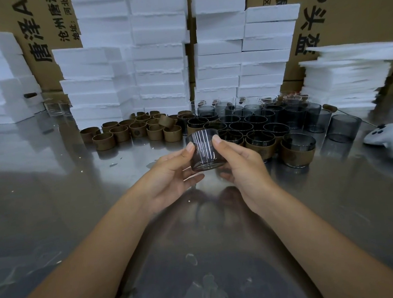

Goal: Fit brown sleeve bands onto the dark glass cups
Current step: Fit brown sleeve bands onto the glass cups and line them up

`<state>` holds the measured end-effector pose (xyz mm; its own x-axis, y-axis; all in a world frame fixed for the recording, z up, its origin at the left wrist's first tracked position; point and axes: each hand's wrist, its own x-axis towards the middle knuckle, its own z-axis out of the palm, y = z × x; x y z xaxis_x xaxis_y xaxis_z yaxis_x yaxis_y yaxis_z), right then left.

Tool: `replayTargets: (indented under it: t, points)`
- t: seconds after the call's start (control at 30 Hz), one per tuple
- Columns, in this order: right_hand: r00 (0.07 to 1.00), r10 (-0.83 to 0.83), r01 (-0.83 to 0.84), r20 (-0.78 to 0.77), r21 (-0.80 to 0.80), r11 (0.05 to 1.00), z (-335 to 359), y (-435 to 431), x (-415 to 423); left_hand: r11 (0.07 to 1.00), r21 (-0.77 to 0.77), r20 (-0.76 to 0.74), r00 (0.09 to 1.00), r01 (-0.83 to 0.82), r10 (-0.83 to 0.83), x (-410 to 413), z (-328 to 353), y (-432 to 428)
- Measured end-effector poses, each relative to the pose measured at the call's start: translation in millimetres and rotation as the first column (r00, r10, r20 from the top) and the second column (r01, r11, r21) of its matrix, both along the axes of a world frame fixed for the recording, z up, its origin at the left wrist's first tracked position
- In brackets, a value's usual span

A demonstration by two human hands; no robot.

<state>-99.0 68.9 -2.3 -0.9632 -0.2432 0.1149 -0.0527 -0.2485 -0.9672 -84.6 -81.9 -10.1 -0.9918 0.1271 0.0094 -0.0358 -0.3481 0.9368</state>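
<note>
I hold one dark glass cup [203,151] above the steel table, tilted with its mouth facing away from me. My left hand [173,173] grips its left side, thumb up near the rim. My right hand [238,166] grips its right side the same way. The cup carries no sleeve. A cluster of loose brown sleeve bands [133,131] stands on the table behind and to the left. Several dark cups [247,122] crowd the area behind and right; those nearest, such as a banded cup [298,150], wear brown bands.
Stacks of white foam blocks [159,58] and cardboard boxes [355,9] wall off the back. A white game controller [392,139] lies at the right edge. More foam sheets [348,75] pile up at the right. The steel table [67,204] reflects my arms.
</note>
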Motion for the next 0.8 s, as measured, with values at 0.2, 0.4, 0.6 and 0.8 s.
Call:
replayTargets:
  t: [0.2,0.4,0.6,0.8]
  points:
    - [0.998,0.006,-0.01,0.058,0.064,0.998,-1.3,0.9,-4.7,0.998,-0.006,-0.015,0.998,0.056,-0.056,-1.0,-0.1,-2.5]
    - [0.997,0.065,-0.069,0.038,0.115,0.991,-1.5,1.3,-5.4,0.996,-0.03,-0.03,0.996,0.082,-0.082,-3.9,-1.1,-2.4]
    - [1.0,-0.008,0.01,-0.019,0.074,0.997,-3.7,-1.4,-4.2,0.989,-0.121,-0.053,0.995,-0.088,0.082,-3.7,-0.7,0.2]
    - [0.991,-0.112,0.118,-0.08,0.08,0.99,-4.0,-3.9,-0.9,0.983,-0.151,-0.102,0.991,-0.107,0.092,-0.8,1.1,7.2]
